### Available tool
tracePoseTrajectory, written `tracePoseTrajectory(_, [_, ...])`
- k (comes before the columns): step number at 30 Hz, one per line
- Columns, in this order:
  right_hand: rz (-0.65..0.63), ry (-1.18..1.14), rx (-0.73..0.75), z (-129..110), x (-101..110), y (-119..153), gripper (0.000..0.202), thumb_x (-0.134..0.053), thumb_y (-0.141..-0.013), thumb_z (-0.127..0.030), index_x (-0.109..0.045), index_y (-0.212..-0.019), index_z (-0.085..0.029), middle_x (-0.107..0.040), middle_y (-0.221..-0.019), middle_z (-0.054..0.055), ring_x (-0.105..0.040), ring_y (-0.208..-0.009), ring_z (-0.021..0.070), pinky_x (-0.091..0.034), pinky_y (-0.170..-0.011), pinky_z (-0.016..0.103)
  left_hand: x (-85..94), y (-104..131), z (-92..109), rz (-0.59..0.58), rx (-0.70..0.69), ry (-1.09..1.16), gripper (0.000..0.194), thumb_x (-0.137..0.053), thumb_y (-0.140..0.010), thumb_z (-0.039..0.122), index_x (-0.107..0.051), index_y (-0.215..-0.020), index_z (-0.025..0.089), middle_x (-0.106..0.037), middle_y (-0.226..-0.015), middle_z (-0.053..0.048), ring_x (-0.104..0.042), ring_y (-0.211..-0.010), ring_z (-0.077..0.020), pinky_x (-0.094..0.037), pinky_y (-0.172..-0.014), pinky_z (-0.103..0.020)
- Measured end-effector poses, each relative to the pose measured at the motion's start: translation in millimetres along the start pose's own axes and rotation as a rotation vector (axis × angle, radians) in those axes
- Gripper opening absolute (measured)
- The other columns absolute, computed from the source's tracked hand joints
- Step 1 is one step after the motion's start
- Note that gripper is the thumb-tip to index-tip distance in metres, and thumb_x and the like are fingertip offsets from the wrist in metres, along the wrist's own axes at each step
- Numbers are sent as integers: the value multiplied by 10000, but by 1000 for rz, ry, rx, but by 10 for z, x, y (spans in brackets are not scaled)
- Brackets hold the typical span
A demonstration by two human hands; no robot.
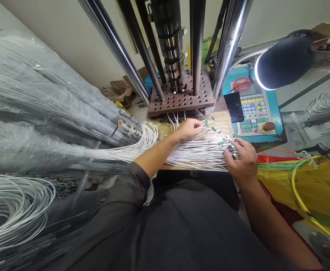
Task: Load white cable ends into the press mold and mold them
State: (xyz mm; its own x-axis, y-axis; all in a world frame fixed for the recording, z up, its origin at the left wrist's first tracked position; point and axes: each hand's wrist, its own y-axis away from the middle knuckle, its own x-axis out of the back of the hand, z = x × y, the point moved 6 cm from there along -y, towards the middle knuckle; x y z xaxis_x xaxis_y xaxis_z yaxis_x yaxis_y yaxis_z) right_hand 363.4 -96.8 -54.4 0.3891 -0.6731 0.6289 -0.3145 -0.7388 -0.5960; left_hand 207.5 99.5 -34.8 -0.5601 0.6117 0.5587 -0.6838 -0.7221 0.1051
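A thick bundle of white cables lies across the work table, with small green-and-dark tips at the right-hand ends. My left hand reaches over the bundle, its fingers pinched on a white cable near a few green-tipped ends. My right hand rests at the right end of the bundle. Its thumb and fingers are apart, touching the dark and green tips there. Just behind my left hand, several white cables hang down beneath a perforated metal plate.
Steel posts and a dark central column rise behind the table. At right stand a blue control panel, a dark phone-like slab, red-handled scissors and a lit lamp. Plastic-wrapped cable bundles fill the left.
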Motion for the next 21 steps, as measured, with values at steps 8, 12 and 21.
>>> tracePoseTrajectory(8, [2, 16, 12, -20, 3, -3, 379, -687, -861, -326, -713, -1203, -164, -682, -1286, 159, -622, -1221, 316, -487, -1041, 489, -89, 100, 96, 68, 14, -189, 355, -559, -911, 410, -694, -750, 124, -614, -712, -27, -514, -684, -152, -390, -661, -274])
tracePoseTrajectory(12, [-9, 11, 21, -41, 37, -8, 369, -695, -859, -332, -717, -1191, -171, -674, -1297, 161, -610, -1239, 321, -471, -1060, 512, -127, 136, 161, 107, -54, -214, 255, -565, -921, 333, -702, -827, 139, -660, -792, -57, -558, -751, -181, -421, -729, -299])
tracePoseTrajectory(21, [-338, -307, -31, -204, -41, -841, 670, -693, -805, -281, -544, -1451, -182, -698, -1291, 145, -674, -1147, 271, -517, -1004, 463, -169, 158, 68, -314, 36, 462, 287, -798, -726, 339, -639, -763, 103, -608, -649, -5, -484, -525, -76, -349, -524, -224])
